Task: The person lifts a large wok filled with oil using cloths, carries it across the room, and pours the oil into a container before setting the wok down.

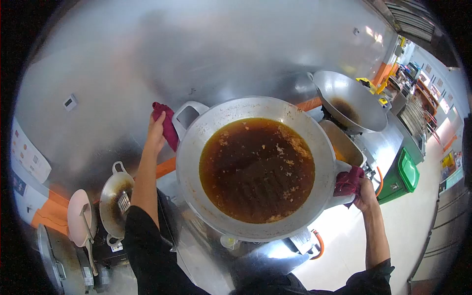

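Observation:
A large metal wok (189,187) fills the middle of the view, with dark brown oil (255,169) and light crumbs inside it. At its left loop handle (189,114), my left hand (156,132) is closed on a dark red cloth (169,129). The cloth lies against the handle's outer side; how much of the handle is in its fold I cannot tell. On the other side, my right hand (365,193) grips the right handle (342,169) through a second dark red cloth (349,182). The wok's underside is hidden.
Behind the wok at right are another wok (339,101) on a burner and a rectangular metal pan (341,142). A green bin (405,172) stands on the floor. At left are a smaller wok (110,196) with a slotted turner (124,202) and a pink pan (78,219).

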